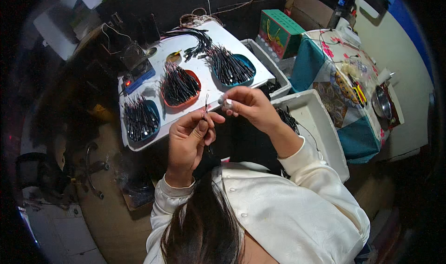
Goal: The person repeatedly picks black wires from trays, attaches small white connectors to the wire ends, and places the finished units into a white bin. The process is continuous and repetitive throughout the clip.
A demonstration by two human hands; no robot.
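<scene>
L hand (191,135) pinches blk cable (206,106), R hand (254,108) just beside

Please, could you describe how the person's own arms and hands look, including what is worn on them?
The left sleeve and right sleeve are long, loose and off-white with a slight sheen; the left ends in a band-like cuff. The left hand wears no glove. Something pale shows at the right hand; whether it is worn is unclear.
</scene>
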